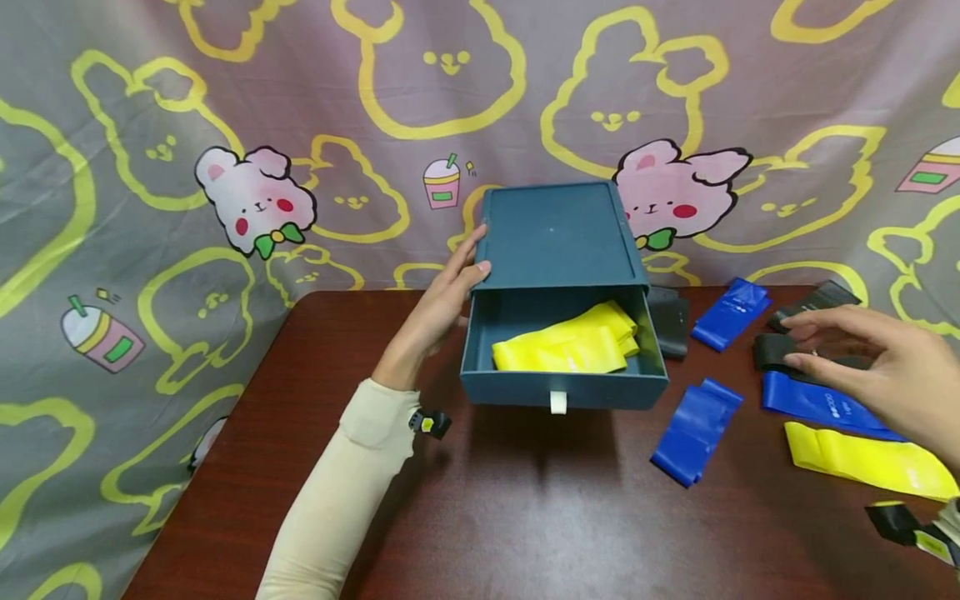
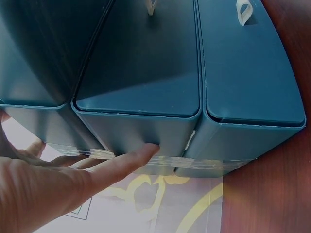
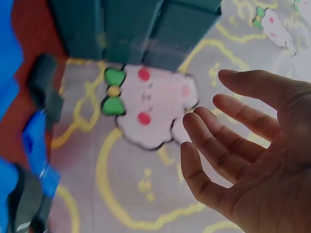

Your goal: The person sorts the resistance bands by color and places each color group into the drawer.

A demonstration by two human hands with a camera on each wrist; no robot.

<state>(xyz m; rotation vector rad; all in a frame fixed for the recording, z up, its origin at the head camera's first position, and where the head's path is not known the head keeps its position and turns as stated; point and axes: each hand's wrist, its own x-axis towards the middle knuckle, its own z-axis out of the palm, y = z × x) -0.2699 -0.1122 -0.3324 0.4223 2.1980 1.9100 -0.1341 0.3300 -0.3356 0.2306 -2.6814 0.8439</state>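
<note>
A dark blue-green drawer unit (image 1: 555, 233) stands at the back of the table, its top drawer (image 1: 510, 390) pulled out. Inside that drawer lie folded yellow resistance bands (image 1: 558, 348). My left hand (image 1: 438, 310) rests against the unit's left side; in the left wrist view its extended index finger touches the side wall. My right hand (image 1: 888, 358) is held above the bands on the right, fingers loosely bent and holding nothing. Nearest to it are a black band (image 1: 770, 354), a blue band (image 1: 806, 402) and a yellow band (image 1: 855, 457). The right wrist view shows the palm (image 3: 272, 179) bare.
Between the unit and my right hand lie two more blue bands, one at the back (image 1: 731, 312) and one nearer (image 1: 697, 431). A black band (image 1: 670, 321) lies beside the unit, partly hidden. A patterned curtain (image 1: 360, 100) hangs behind the brown table (image 1: 540, 517).
</note>
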